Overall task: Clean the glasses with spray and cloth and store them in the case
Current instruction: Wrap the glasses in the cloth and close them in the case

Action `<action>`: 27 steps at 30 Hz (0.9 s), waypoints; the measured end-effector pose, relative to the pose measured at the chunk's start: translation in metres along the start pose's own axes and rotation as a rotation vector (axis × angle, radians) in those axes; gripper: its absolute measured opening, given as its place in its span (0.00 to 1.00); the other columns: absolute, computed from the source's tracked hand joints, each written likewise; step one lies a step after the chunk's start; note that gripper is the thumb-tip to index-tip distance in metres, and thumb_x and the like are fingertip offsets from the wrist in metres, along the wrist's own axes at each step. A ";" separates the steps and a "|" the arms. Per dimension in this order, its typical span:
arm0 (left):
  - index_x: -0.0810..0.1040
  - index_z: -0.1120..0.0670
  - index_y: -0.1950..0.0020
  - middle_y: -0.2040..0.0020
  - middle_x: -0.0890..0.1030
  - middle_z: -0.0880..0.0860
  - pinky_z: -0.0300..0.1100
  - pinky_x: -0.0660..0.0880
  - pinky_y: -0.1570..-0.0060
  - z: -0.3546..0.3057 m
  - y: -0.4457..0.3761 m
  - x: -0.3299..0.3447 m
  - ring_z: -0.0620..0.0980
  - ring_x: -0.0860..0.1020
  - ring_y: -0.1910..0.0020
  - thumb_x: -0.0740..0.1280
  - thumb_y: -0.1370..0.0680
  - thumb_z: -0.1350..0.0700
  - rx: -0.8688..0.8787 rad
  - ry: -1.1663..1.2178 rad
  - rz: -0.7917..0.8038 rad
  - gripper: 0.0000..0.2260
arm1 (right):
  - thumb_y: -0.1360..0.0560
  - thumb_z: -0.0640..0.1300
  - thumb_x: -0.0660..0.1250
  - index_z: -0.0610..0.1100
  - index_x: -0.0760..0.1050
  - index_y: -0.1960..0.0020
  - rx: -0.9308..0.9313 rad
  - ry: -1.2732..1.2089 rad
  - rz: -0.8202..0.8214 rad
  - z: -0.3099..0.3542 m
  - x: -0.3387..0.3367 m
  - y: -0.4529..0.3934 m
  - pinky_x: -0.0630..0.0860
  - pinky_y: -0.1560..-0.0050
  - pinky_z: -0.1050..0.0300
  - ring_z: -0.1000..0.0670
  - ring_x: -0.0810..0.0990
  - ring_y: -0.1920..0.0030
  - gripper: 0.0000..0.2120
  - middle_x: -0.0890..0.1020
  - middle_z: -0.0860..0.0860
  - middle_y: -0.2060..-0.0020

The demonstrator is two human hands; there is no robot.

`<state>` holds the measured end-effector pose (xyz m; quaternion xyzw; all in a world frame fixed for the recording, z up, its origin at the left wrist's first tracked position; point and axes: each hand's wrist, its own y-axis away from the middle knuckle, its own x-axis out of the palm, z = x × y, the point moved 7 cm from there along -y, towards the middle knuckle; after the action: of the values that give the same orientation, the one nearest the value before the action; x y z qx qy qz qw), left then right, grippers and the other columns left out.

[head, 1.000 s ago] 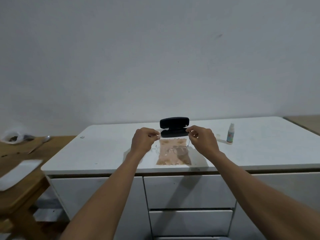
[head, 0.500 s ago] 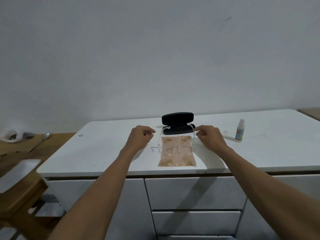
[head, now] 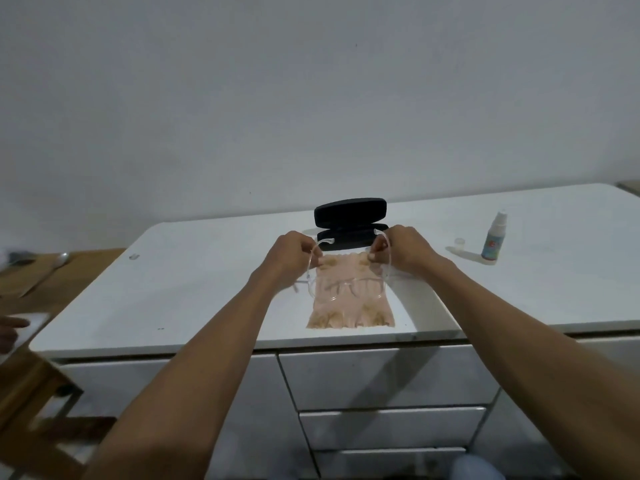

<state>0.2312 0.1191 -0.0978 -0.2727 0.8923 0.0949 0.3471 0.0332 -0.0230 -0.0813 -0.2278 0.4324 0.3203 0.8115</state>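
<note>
Clear-framed glasses (head: 346, 287) hang just above a pink patterned cloth (head: 349, 306) on the white counter (head: 194, 292). My left hand (head: 294, 254) pinches the left temple arm and my right hand (head: 403, 249) pinches the right one, lenses toward me. A black glasses case (head: 349, 220) stands open right behind the hands, lid up. A small white spray bottle (head: 494, 241) with a coloured label stands at the right, uncapped, its small clear cap (head: 459, 243) beside it.
White drawers (head: 388, 379) sit below the counter edge. A wooden table (head: 31, 275) with a spoon (head: 60, 259) stands at the left, a wooden chair frame (head: 38, 410) below it. A plain wall runs behind the counter.
The view has tilted and closed in on the counter. Both hands stay on the glasses' temple arms, and the glasses have come lower over the cloth.
</note>
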 end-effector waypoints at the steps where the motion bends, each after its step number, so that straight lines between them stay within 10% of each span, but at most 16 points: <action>1: 0.86 0.52 0.64 0.59 0.83 0.60 0.63 0.82 0.46 0.001 -0.001 0.002 0.67 0.83 0.52 0.73 0.32 0.66 0.004 0.007 0.024 0.09 | 0.27 0.47 0.76 0.53 0.81 0.61 0.001 0.008 0.012 0.000 0.001 0.000 0.78 0.51 0.53 0.48 0.83 0.53 0.06 0.83 0.52 0.61; 5: 0.84 0.59 0.64 0.62 0.84 0.57 0.56 0.82 0.43 -0.019 0.017 -0.005 0.58 0.86 0.55 0.71 0.28 0.71 -0.014 0.196 0.048 0.09 | 0.28 0.41 0.75 0.48 0.83 0.61 0.038 -0.121 0.015 0.002 -0.006 0.003 0.73 0.59 0.60 0.53 0.81 0.59 0.05 0.83 0.54 0.65; 8: 0.82 0.67 0.53 0.66 0.84 0.51 0.39 0.80 0.61 -0.033 0.030 -0.014 0.42 0.83 0.64 0.70 0.26 0.72 -0.024 0.302 0.098 0.04 | 0.27 0.31 0.70 0.44 0.84 0.61 0.085 -0.423 0.027 0.001 -0.014 0.010 0.70 0.68 0.68 0.55 0.77 0.65 0.11 0.83 0.56 0.70; 15: 0.86 0.54 0.49 0.52 0.84 0.56 0.46 0.77 0.50 -0.033 0.042 -0.030 0.50 0.79 0.53 0.69 0.29 0.66 -0.085 0.243 0.196 0.13 | 0.27 0.31 0.62 0.43 0.85 0.44 0.073 -0.582 0.306 0.001 -0.018 0.035 0.70 0.55 0.53 0.50 0.79 0.51 0.18 0.84 0.43 0.51; 27: 0.86 0.57 0.59 0.61 0.86 0.47 0.47 0.77 0.51 -0.047 0.062 -0.017 0.47 0.75 0.60 0.57 0.29 0.72 -0.067 0.101 0.343 0.19 | 0.28 0.32 0.58 0.43 0.86 0.60 0.046 -0.499 0.399 0.014 -0.019 0.051 0.73 0.50 0.52 0.48 0.80 0.51 0.18 0.87 0.49 0.54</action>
<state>0.1810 0.1613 -0.0525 -0.1326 0.9383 0.1686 0.2713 -0.0036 0.0156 -0.0629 -0.0346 0.2634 0.5090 0.8188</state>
